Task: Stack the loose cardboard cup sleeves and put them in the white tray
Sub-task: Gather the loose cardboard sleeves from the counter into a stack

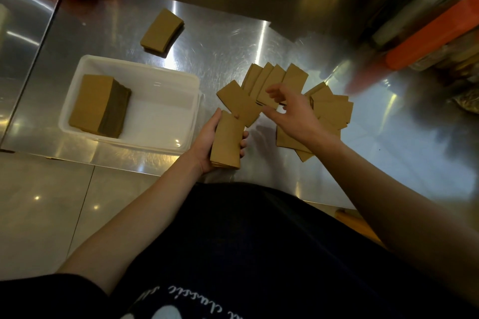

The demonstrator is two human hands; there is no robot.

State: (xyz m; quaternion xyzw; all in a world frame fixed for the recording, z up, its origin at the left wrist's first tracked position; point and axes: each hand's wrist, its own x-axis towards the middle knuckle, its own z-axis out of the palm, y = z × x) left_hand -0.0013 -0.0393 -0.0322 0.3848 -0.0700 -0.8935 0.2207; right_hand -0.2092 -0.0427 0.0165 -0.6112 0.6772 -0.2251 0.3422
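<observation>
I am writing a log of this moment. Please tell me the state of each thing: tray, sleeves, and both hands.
White tray: open, partly filled.
Stack in tray: neat, at its left side.
Stack on counter: neat, beyond the tray.
Loose sleeves: fanned out, overlapping.
Left hand: gripping a small stack.
Right hand: open, empty, above the loose sleeves.

We've got one view only, a wide-angle head cam looking fwd and steeply down from above our own chest. It sits close over the steel counter [228,41], w/ both forearms reaching in from the bottom; edges bend and blur.
</observation>
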